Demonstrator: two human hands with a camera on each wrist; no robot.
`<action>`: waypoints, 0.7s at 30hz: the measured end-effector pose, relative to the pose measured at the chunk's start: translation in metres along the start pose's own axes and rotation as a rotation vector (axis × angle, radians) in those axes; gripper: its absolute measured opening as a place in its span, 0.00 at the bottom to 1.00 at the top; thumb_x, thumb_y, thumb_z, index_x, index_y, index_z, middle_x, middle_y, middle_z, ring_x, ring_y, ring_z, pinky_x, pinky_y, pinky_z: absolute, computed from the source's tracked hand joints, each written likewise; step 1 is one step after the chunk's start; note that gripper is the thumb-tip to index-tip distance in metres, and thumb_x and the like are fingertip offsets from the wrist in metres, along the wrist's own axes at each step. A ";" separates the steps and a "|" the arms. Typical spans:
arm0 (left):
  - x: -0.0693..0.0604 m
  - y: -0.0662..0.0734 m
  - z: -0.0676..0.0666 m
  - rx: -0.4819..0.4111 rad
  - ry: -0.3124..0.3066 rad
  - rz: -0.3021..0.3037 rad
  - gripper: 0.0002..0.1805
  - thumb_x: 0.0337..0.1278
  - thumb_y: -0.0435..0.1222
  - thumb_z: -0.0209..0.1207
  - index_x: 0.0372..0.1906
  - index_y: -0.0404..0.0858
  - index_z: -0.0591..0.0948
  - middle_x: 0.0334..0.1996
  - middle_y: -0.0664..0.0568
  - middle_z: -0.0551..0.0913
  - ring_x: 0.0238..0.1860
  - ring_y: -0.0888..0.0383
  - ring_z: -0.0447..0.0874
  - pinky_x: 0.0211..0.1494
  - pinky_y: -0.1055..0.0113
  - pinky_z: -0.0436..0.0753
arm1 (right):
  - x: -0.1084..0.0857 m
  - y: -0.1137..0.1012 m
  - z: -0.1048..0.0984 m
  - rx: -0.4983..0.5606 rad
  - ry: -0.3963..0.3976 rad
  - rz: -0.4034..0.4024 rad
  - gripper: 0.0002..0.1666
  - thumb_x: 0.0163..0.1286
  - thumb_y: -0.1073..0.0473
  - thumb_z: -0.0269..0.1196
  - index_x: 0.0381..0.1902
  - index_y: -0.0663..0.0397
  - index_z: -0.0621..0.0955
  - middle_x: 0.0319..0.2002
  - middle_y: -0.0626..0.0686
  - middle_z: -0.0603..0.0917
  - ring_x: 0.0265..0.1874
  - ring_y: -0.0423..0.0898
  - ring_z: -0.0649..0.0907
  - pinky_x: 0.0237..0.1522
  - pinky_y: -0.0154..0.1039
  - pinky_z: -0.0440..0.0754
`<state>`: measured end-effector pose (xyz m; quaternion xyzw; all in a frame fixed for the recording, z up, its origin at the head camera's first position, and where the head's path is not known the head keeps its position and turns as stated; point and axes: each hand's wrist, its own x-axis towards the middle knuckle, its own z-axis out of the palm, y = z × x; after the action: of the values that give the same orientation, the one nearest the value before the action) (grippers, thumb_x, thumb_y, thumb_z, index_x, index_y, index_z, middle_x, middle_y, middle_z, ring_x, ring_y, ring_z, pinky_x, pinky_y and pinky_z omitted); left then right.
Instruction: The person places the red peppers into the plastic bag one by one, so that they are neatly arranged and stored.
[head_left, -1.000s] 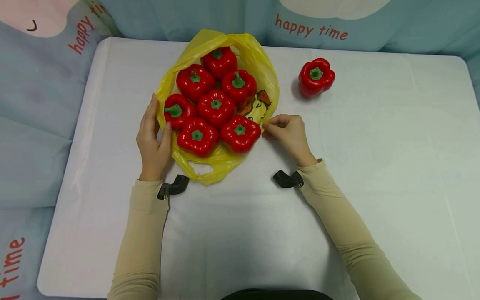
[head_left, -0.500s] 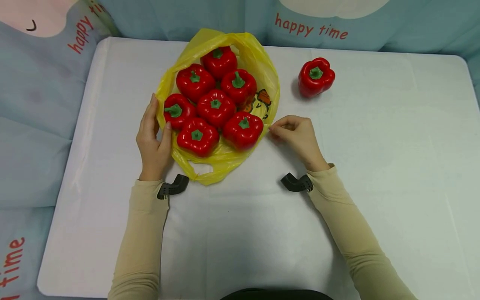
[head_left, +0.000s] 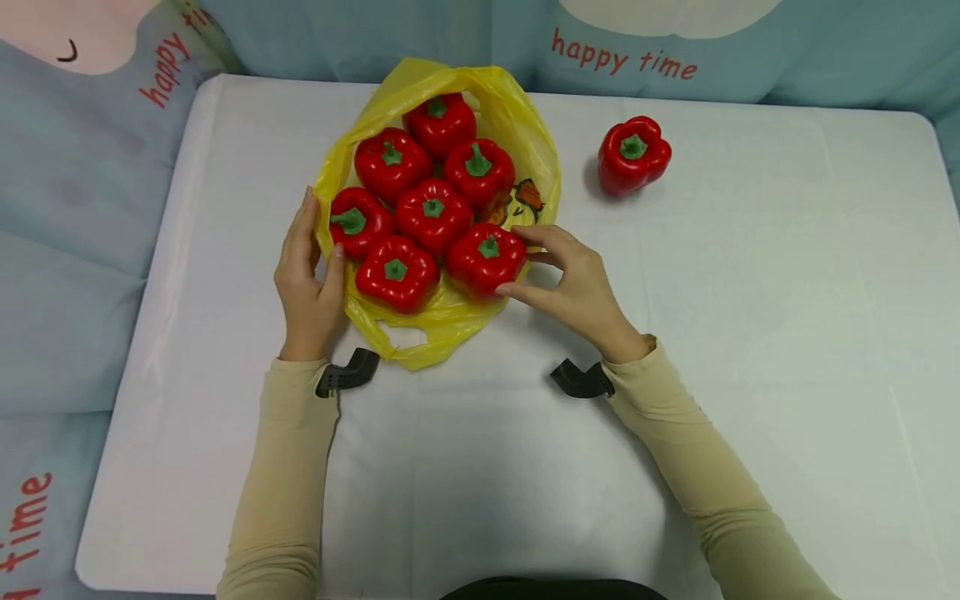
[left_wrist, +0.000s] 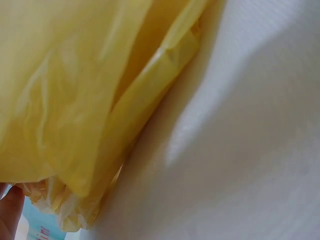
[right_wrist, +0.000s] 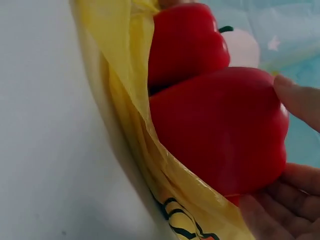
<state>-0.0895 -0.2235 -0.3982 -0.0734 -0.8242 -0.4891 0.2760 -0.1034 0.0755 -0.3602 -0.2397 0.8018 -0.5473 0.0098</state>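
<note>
A yellow plastic bag (head_left: 450,337) lies with its mouth facing up on the white table, holding several red bell peppers with green stems. My left hand (head_left: 307,292) grips the bag's left side, thumb at the rim and fingers along the outside. At the lower right of the bag, my right hand (head_left: 573,279) holds a bell pepper (head_left: 483,267) between thumb and fingers. The right wrist view shows that same bell pepper (right_wrist: 220,130) close up, with the thumb on one side and fingers on the other. Yellow plastic fills much of the left wrist view.
One more bell pepper (head_left: 632,158) stands on the table (head_left: 750,333), right of the bag and near the back edge. A blue curtain (head_left: 450,33) with printed lettering hangs behind and to the left. The bag's handle (head_left: 412,354) lies toward the front.
The lower-right pepper has shifted slightly right and up. My right hand, earlier pinching the bag's right rim, has let go and now holds that pepper. My left hand has stayed put.
</note>
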 end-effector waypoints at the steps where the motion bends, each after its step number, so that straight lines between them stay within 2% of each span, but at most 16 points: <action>1: 0.000 0.000 0.000 -0.001 -0.002 0.000 0.27 0.59 0.24 0.52 0.65 0.28 0.66 0.67 0.46 0.67 0.68 0.55 0.62 0.67 0.60 0.67 | 0.000 -0.001 0.001 -0.006 0.001 -0.010 0.36 0.46 0.65 0.76 0.55 0.67 0.77 0.52 0.56 0.80 0.49 0.45 0.79 0.49 0.38 0.81; 7: 0.001 -0.001 0.000 0.000 -0.002 -0.003 0.27 0.60 0.25 0.51 0.65 0.28 0.66 0.67 0.48 0.67 0.68 0.54 0.62 0.67 0.60 0.67 | -0.002 -0.002 0.008 -0.026 -0.001 -0.078 0.35 0.43 0.64 0.77 0.51 0.66 0.78 0.50 0.57 0.80 0.44 0.46 0.81 0.48 0.38 0.81; 14: 0.000 0.000 0.001 0.010 0.007 -0.021 0.26 0.59 0.24 0.51 0.64 0.27 0.67 0.66 0.45 0.67 0.67 0.56 0.63 0.67 0.60 0.67 | -0.002 -0.001 0.008 -0.021 0.000 -0.064 0.36 0.43 0.64 0.77 0.52 0.66 0.78 0.50 0.55 0.80 0.46 0.46 0.80 0.48 0.38 0.81; 17: 0.001 0.008 0.001 0.010 0.007 -0.032 0.26 0.58 0.21 0.51 0.63 0.24 0.66 0.66 0.40 0.67 0.67 0.54 0.63 0.67 0.60 0.67 | -0.001 0.000 0.007 -0.006 0.005 -0.051 0.36 0.43 0.65 0.77 0.52 0.66 0.78 0.51 0.55 0.80 0.47 0.46 0.79 0.49 0.38 0.81; 21: 0.004 0.027 0.002 0.010 0.008 -0.034 0.25 0.57 0.20 0.50 0.61 0.19 0.66 0.64 0.34 0.66 0.67 0.53 0.63 0.67 0.60 0.67 | 0.000 0.002 0.003 0.045 0.023 -0.036 0.35 0.43 0.69 0.76 0.52 0.68 0.77 0.50 0.59 0.79 0.50 0.48 0.78 0.50 0.39 0.80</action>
<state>-0.0826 -0.2088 -0.3758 -0.0560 -0.8265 -0.4901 0.2714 -0.1032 0.0738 -0.3635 -0.2474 0.7850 -0.5679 -0.0038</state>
